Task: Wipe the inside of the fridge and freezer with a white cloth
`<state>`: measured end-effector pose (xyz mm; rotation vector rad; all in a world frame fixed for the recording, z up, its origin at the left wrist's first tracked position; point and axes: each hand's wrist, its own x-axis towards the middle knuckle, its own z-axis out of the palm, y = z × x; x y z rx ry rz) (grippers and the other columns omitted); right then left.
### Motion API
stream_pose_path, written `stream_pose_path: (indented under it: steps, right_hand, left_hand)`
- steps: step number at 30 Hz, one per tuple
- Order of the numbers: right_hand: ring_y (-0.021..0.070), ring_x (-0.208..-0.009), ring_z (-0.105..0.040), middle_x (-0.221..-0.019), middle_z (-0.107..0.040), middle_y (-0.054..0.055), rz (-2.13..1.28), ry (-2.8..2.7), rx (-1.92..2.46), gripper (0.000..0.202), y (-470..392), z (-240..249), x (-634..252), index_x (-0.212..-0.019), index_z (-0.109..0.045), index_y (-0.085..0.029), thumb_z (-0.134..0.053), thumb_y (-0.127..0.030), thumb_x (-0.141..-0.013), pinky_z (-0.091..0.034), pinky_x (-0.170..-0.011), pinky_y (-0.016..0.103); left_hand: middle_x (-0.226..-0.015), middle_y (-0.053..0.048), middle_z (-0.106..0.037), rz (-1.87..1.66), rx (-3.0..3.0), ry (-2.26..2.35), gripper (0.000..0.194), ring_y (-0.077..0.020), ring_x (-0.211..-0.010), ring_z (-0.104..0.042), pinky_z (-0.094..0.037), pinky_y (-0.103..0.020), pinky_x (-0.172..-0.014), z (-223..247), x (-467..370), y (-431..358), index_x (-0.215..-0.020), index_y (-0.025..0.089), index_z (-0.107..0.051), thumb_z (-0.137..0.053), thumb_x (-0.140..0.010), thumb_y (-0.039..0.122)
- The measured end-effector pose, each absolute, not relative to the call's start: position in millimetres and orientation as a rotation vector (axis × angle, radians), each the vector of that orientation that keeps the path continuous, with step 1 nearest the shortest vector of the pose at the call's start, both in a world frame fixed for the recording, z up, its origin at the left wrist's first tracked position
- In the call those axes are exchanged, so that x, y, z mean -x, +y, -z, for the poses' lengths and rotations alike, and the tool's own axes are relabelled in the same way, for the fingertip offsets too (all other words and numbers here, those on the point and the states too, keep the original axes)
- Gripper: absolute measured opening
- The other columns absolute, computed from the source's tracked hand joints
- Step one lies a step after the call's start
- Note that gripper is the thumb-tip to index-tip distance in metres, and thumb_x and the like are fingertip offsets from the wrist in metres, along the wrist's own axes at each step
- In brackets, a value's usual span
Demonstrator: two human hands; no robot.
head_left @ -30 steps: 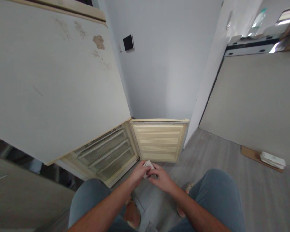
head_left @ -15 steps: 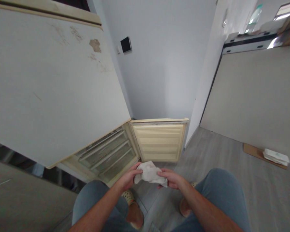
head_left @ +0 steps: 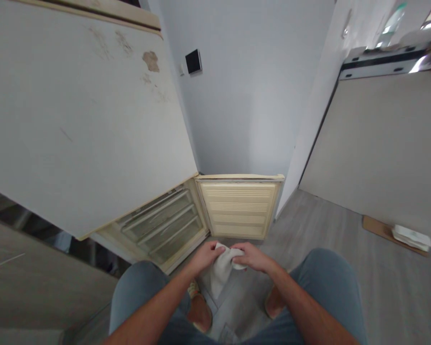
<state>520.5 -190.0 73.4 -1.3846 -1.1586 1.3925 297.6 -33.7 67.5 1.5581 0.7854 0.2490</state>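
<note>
A white cloth [head_left: 221, 274] hangs between my knees, its lower end dangling above the floor. My left hand [head_left: 207, 255] pinches its upper left edge, and my right hand [head_left: 250, 256] is closed on the bunched right part. Just beyond my hands stands the open lower door [head_left: 239, 208] of a white fridge, its ribbed cream inner side facing me. Left of that door, the open compartment shows drawers [head_left: 165, 225] with clear fronts, all pushed in.
The large upper fridge door [head_left: 93, 124] fills the left side. My knees [head_left: 326, 287] flank the hands. At the right, a white packet [head_left: 412, 237] lies on brown cardboard [head_left: 377, 227] on the floor. A plastic bottle [head_left: 391, 26] stands at the upper right.
The cloth was spread sideways between my hands; now it is gathered at the top and hangs down. My hands have come closer together. The view has shifted slightly.
</note>
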Motion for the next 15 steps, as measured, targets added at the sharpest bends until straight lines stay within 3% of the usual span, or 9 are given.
stream_pose_path:
  steps: [4, 6, 10, 13, 15]
  right_hand:
    - [0.0166, -0.062, -0.060, -0.071, -0.071, 0.001, -1.305, -0.977, 1.480, 0.063, -194, -51, -530, -0.083, -0.080, -0.019, -0.091, -0.081, -0.077, -0.054, -0.061, 0.030]
    - [0.0172, -0.064, -0.062, -0.070, -0.071, 0.001, -1.337, -0.881, 1.445, 0.070, -199, -43, -534, -0.080, -0.079, -0.019, -0.093, -0.087, -0.072, -0.057, -0.066, 0.032]
    - [0.0200, -0.081, -0.074, -0.089, -0.084, 0.006, -1.537, -0.802, 1.239, 0.073, -210, -45, -541, -0.092, -0.088, -0.017, -0.108, -0.078, -0.057, -0.058, -0.084, 0.032]
    - [0.0243, -0.101, -0.081, -0.117, -0.089, 0.010, -1.672, -0.788, 1.079, 0.076, -208, -58, -540, -0.111, -0.091, -0.019, -0.111, -0.072, -0.060, -0.058, -0.094, 0.032]
    - [0.0249, -0.103, -0.082, -0.120, -0.089, 0.010, -1.731, -0.830, 1.053, 0.077, -199, -64, -534, -0.116, -0.091, -0.019, -0.112, -0.070, -0.062, -0.058, -0.095, 0.033]
  left_hand:
    - [-0.093, -0.009, -0.080, -0.456, -1.617, 0.899, 0.072, -0.0304, -0.091, -0.067, -0.048, -0.037, -0.083, -60, -304, -32, -0.090, 0.021, -0.079, -0.076, -0.082, 0.092]
    - [-0.096, -0.010, -0.080, -0.519, -1.633, 0.922, 0.070, -0.0324, -0.094, -0.068, -0.049, -0.039, -0.085, -61, -302, -33, -0.092, 0.022, -0.079, -0.071, -0.087, 0.092]
    - [-0.090, -0.009, -0.079, -0.509, -1.658, 0.858, 0.065, -0.0310, -0.087, -0.067, -0.048, -0.039, -0.080, -69, -302, -36, -0.090, 0.024, -0.079, -0.072, -0.092, 0.088]
    - [-0.083, -0.007, -0.076, -0.425, -1.696, 0.753, 0.063, -0.0277, -0.079, -0.065, -0.047, -0.037, -0.074, -73, -308, -37, -0.084, 0.023, -0.079, -0.075, -0.092, 0.085]
    - [-0.080, -0.006, -0.075, -0.370, -1.740, 0.694, 0.059, -0.0261, -0.076, -0.063, -0.045, -0.036, -0.071, -75, -313, -33, -0.080, 0.022, -0.079, -0.078, -0.092, 0.081]
